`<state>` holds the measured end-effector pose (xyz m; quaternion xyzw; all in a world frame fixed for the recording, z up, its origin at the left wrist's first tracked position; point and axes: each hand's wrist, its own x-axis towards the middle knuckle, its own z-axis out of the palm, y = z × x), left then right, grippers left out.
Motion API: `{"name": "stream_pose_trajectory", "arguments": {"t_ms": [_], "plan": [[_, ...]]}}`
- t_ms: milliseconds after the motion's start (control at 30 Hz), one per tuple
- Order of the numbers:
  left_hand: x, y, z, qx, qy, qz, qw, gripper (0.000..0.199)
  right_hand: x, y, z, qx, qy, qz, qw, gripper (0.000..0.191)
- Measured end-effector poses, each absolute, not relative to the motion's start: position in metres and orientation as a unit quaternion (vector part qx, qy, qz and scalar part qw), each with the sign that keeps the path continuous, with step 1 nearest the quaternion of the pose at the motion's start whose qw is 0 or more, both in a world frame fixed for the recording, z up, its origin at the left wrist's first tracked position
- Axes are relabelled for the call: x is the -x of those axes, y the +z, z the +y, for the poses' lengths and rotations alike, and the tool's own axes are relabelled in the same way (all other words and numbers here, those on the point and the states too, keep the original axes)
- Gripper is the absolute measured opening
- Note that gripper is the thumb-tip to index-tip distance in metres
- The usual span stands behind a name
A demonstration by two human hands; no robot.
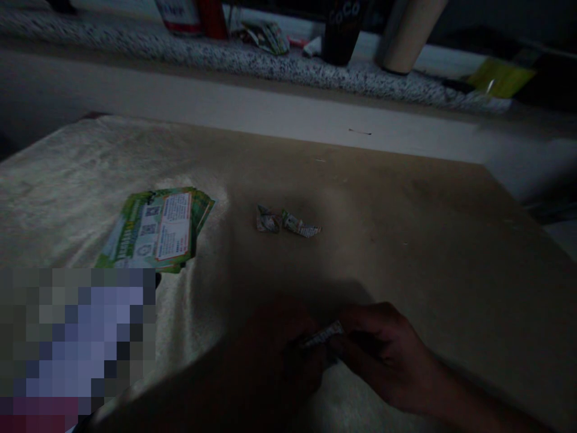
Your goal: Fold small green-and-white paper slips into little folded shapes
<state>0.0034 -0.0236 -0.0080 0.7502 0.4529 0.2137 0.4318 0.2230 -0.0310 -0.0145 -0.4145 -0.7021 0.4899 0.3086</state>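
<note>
Near the bottom middle, both my hands meet at a small folded strip of printed paper [322,334]. My right hand [390,355] pinches its right end between thumb and fingers. The left end lies in the closed fingers of my left hand [288,343], which is in deep shadow. Beyond the hands, two small folded paper pieces rest side by side on the table: a crumpled one [268,220] and a longer one [302,224]. To the left sits a fanned stack of green printed cards [157,228].
A light cloth covers the table [406,240]. Behind it, a speckled ledge [252,63] holds a dark cup [341,30], a pale cylinder [412,33], a red and white container [180,17], crumpled paper [268,37] and a yellow item [501,77]. The lower left is pixelated.
</note>
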Motion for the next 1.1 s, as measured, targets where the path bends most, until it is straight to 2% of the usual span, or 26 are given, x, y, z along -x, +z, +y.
{"name": "stream_pose_trajectory", "arguments": {"t_ms": [233, 600, 867, 967, 1100], "plan": [[0.000, -0.008, -0.020, -0.691, 0.186, 0.492, 0.496, 0.021, -0.225, -0.014, -0.031, 0.432, 0.471, -0.702, 0.314, 0.025], [0.002, -0.007, -0.018, -0.653, 0.240, 0.491, 0.525, 0.028, -0.226, -0.014, -0.030, 0.440, 0.459, -0.697, 0.331, 0.029], [0.006, -0.015, -0.019, -0.607, 0.236, 0.500, 0.570, 0.026, -0.228, -0.020, -0.031, 0.447, 0.487, -0.666, 0.346, 0.022], [0.008, -0.012, -0.019, -0.627, 0.259, 0.484, 0.553, 0.023, -0.228, -0.021, -0.032, 0.444, 0.489, -0.665, 0.348, 0.024], [0.010, -0.010, -0.018, -0.606, 0.277, 0.455, 0.591, 0.024, -0.228, -0.018, -0.031, 0.439, 0.486, -0.672, 0.347, 0.025]]}}
